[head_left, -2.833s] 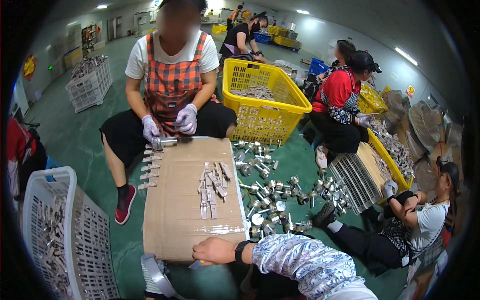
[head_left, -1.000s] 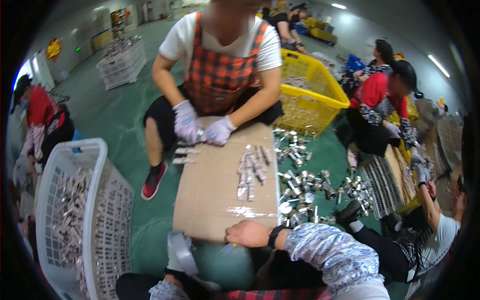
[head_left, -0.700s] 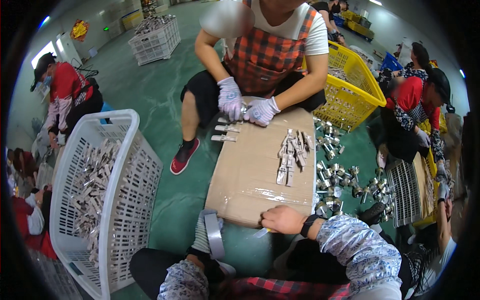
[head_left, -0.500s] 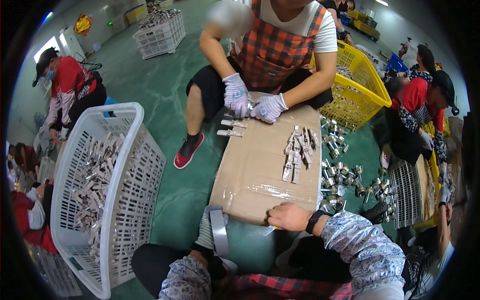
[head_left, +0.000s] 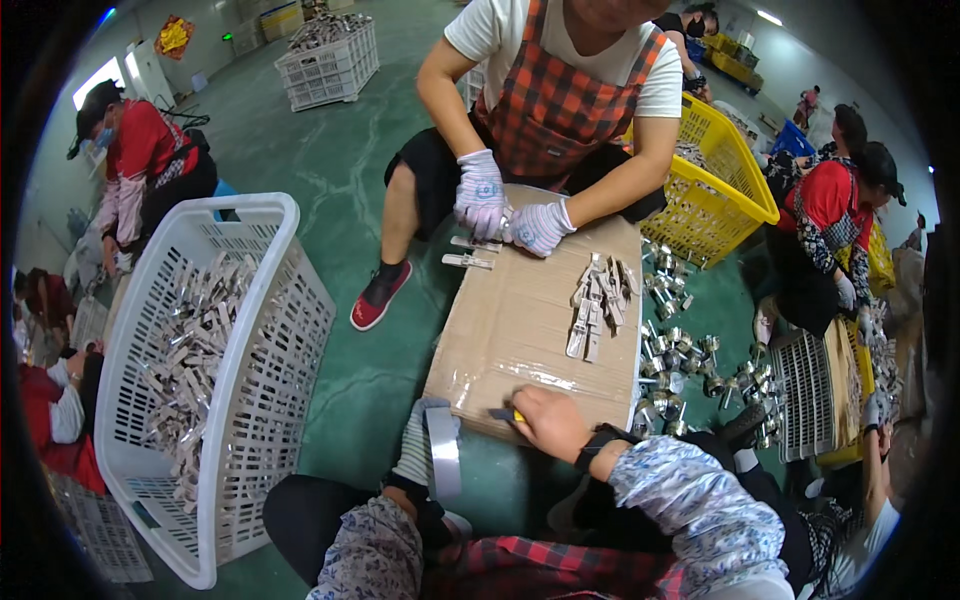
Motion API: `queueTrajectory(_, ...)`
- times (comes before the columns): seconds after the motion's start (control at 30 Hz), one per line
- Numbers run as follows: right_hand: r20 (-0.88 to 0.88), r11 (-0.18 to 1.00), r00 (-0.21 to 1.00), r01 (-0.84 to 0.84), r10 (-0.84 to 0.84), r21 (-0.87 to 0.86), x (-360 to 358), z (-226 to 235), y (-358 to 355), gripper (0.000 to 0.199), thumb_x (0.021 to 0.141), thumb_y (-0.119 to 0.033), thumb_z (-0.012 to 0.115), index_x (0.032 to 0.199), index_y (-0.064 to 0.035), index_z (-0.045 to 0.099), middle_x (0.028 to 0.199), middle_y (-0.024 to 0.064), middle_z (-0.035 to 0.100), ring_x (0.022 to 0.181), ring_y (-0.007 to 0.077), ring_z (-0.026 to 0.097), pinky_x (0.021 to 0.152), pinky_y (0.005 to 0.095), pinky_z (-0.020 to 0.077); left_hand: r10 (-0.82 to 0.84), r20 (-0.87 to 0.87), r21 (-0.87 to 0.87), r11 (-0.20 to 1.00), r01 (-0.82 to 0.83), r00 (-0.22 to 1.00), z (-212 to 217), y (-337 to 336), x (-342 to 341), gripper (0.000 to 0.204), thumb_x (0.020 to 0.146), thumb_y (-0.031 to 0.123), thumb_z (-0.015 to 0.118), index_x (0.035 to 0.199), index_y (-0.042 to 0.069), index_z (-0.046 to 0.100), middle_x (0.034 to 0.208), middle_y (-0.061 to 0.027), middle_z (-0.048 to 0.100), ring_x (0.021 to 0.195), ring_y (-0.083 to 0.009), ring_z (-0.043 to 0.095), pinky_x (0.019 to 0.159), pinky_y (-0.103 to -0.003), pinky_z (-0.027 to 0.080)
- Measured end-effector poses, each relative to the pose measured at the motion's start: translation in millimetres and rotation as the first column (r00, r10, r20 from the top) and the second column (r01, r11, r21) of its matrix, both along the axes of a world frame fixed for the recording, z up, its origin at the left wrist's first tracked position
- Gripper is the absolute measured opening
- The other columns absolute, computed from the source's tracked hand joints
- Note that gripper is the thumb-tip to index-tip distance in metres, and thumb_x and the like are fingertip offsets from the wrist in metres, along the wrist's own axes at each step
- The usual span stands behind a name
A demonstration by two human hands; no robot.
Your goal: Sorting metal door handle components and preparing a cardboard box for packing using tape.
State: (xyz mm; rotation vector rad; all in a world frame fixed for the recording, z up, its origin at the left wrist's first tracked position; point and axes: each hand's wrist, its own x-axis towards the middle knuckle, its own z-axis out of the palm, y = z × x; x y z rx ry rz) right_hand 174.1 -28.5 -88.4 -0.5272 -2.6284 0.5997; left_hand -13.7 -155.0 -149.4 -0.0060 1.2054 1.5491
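My left hand (head_left: pixel 420 440), in a striped knit glove, is at the near left corner of a cardboard-covered board (head_left: pixel 520 320). A flat grey strip of tape (head_left: pixel 444 455) hangs from it, and most of its fingers are hidden. My bare right hand (head_left: pixel 552 420) is closed around a small yellow utility knife (head_left: pixel 518 414), its dark tip pointing left over the board's near edge. Several metal clips (head_left: pixel 600 300) lie piled on the board's right half. Across from me, a person's gloved hands (head_left: pixel 512 215) work at a small metal piece, with more clips (head_left: pixel 468 261) beside them at the board's left edge.
To my left stands a white basket (head_left: pixel 255 330) full of metal clips. Round metal fittings (head_left: pixel 680 350) are scattered on the green floor right of the board. A yellow basket (head_left: pixel 715 205) stands at the far right. Other people work on both sides.
My right hand has moved left and up onto the board's near edge, and the knife now points left. My left hand has stayed nearly in place.
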Motion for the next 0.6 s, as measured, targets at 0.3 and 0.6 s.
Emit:
queueTrajectory(0.3, -0.08, 0.967, 0.978, 0.205, -0.194, 0.155, -13, -30, -9, 0.018, 0.071, -0.011, 0.065, 0.086, -0.0077, 0.055, 0.08, 0.0094, 0.052, 0.076, 0.0295, 0.055, 0.064, 0.0411, 0.045, -0.035, 0.122, 0.024, 0.999, 0.032, 0.992, -8, 6, -6, 0.024, 0.09, 0.036, 0.048, 0.095, 0.015, 0.059, 0.067, -0.0086, 0.057, 0.052, -0.0213, 0.055, 0.046, -0.033, 0.048)
queueTrajectory(0.6, -0.114, 0.951, 0.973, 0.223, -0.202, 0.214, -8, -30, -11, 0.019, 0.07, -0.012, 0.066, 0.085, -0.0082, 0.055, 0.079, 0.0087, 0.051, 0.077, 0.0285, 0.054, 0.064, 0.0406, 0.0446, -0.277, -0.114, 0.159, 0.943, 0.292, 0.954, -18, -9, -8, 0.042, 0.089, 0.015, 0.062, 0.124, 0.008, 0.04, 0.086, -0.0028, 0.05, 0.074, -0.0128, 0.052, 0.066, -0.027, 0.05)
